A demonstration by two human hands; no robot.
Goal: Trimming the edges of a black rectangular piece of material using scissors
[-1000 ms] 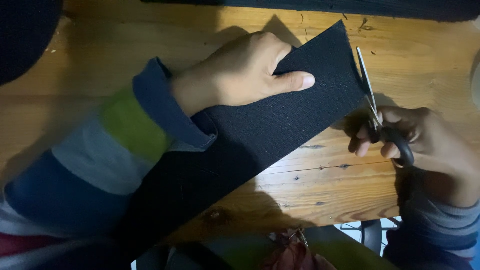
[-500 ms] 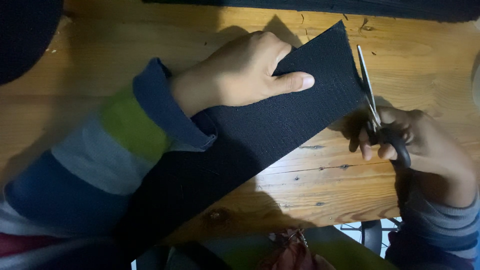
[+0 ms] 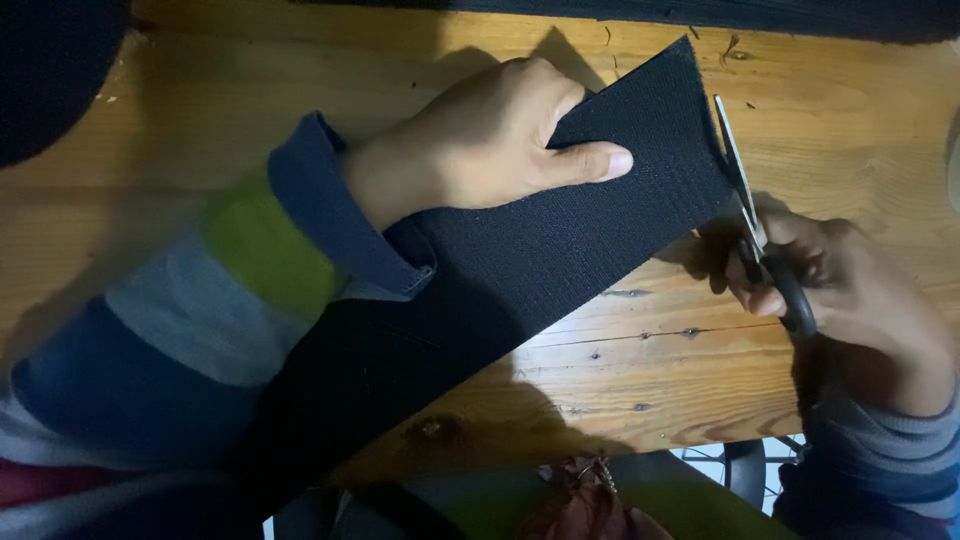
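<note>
A wide black strip of woven fabric [image 3: 560, 240] lies diagonally across the wooden table [image 3: 650, 370]. My left hand [image 3: 490, 140] pinches the strip near its far end, thumb on top and fingers curled under the edge. My right hand [image 3: 840, 290] grips black-handled scissors [image 3: 755, 230] at the right. Their silver blades point away from me and lie along the strip's right end edge. I cannot tell if the blades are cutting the fabric.
More dark fabric [image 3: 700, 15] runs along the table's far edge, and a dark rounded shape [image 3: 50, 70] fills the top left corner. Small thread scraps [image 3: 728, 48] lie near the far right. Below the table's near edge, chair parts and a floor show.
My right hand and the scissors have shifted slightly, with the fingers closing a little on the handles. The strip's far end has lifted a touch. My left hand has stayed put.
</note>
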